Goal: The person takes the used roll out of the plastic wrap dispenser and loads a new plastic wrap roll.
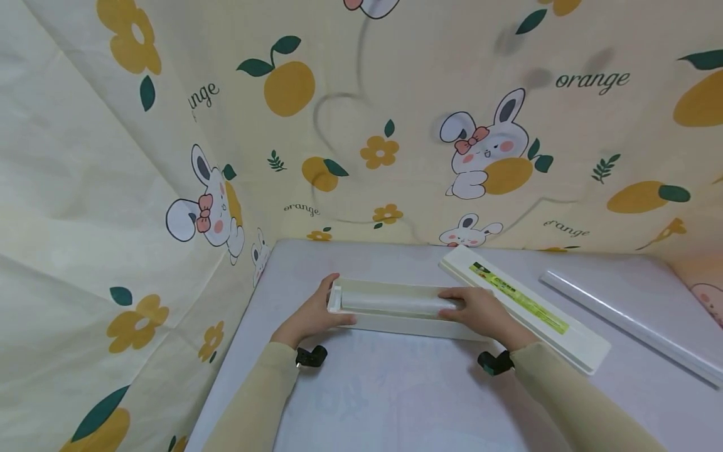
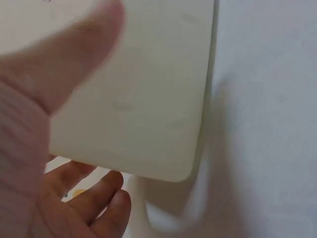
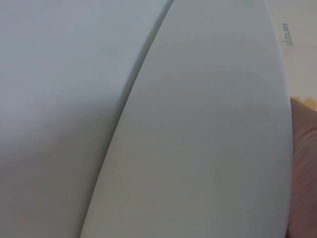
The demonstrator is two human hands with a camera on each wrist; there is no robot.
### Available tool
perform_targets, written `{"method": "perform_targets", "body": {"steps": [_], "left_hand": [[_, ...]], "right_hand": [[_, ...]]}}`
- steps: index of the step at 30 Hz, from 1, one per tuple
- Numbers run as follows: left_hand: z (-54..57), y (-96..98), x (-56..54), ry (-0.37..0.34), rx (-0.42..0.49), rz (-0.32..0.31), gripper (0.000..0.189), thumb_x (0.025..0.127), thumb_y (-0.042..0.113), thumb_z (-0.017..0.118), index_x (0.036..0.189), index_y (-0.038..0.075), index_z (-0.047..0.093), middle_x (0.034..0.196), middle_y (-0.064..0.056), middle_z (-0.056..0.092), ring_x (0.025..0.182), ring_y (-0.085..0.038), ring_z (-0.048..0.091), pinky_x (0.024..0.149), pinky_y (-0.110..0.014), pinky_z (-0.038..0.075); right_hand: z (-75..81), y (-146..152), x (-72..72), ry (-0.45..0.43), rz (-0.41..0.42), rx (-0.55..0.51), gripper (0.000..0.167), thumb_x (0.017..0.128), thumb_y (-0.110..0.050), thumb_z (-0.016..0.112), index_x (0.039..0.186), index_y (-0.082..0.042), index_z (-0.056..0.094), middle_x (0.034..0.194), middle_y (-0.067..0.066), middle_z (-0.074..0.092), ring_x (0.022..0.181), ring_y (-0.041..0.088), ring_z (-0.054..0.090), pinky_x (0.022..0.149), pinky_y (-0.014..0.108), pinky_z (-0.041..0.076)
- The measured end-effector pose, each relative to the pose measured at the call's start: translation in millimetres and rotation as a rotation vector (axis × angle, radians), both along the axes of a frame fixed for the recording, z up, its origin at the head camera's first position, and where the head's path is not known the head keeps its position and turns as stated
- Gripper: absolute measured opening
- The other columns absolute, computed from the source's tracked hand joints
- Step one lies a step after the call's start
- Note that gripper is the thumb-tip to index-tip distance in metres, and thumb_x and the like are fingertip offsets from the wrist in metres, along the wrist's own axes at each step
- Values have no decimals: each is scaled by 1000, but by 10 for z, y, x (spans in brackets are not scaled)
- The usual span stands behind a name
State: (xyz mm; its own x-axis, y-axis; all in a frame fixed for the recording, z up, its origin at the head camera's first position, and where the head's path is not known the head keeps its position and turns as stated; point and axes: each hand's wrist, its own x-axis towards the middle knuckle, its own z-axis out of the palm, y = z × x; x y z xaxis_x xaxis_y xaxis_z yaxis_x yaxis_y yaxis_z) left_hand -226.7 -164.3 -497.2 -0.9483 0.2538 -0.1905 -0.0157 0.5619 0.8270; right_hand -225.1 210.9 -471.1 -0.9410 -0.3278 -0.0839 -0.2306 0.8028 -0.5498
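A long white open-topped box (image 1: 407,325), like a cling film dispenser, lies across the middle of the table. Inside it is a whitish roll of film (image 1: 390,303). My left hand (image 1: 313,316) grips the box's left end, thumb along the front and fingers round the back corner. The left wrist view shows the thumb (image 2: 74,54) over the box's smooth end wall. Over the right part of the box, my right hand (image 1: 482,311) holds the roll between thumb and fingers. That hand hides the roll's right end. Only its edge shows in the right wrist view, behind the box wall (image 3: 198,119).
A long white lid (image 1: 584,351) with a green label (image 1: 519,298) lies slantwise right of the box, partly behind my right hand. Farther right is a long clear plastic-looking strip or tube (image 1: 627,325). Printed cloth (image 1: 407,75) hangs behind the table (image 1: 390,402) and along its left side.
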Motion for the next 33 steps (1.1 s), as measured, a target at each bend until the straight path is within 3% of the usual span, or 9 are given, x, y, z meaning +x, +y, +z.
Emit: {"method": "perform_targets", "body": {"steps": [5,11,18,28,33], "left_hand": [[-17,-5,-21,30,2,0,117,66,48,87,154,26,13,152,-12,32,131,-29,41,106,-52,32],[-60,-16,-101,39,-6,13,115,68,44,87,155,31,12,154,-9,29,131,-28,40,107,-51,30],[-69,-32,-138,42,-15,14,116,65,48,87,154,29,14,152,-11,33,130,-29,41,106,-52,31],[-90,-28,-143,34,-7,25,115,65,48,87,153,30,15,151,-11,34,132,-30,39,107,-55,29],[-74,-18,-128,29,-3,25,116,64,49,87,153,31,14,152,-12,33,132,-29,39,107,-54,29]], "right_hand": [[24,-22,-44,55,-2,-19,46,84,-39,75,126,-21,66,124,3,64,105,22,57,90,46,44],[15,-39,-107,136,14,-3,46,84,-39,75,125,-19,67,122,2,65,114,26,57,95,49,43],[119,-43,-102,239,39,36,42,84,-37,76,120,-16,70,116,3,68,108,30,61,90,50,45],[270,90,28,246,-2,25,44,85,-38,74,123,-17,67,118,6,66,102,27,59,82,47,47],[289,158,86,257,3,29,47,87,-38,72,127,-16,64,126,9,62,114,32,55,90,52,45]]}}
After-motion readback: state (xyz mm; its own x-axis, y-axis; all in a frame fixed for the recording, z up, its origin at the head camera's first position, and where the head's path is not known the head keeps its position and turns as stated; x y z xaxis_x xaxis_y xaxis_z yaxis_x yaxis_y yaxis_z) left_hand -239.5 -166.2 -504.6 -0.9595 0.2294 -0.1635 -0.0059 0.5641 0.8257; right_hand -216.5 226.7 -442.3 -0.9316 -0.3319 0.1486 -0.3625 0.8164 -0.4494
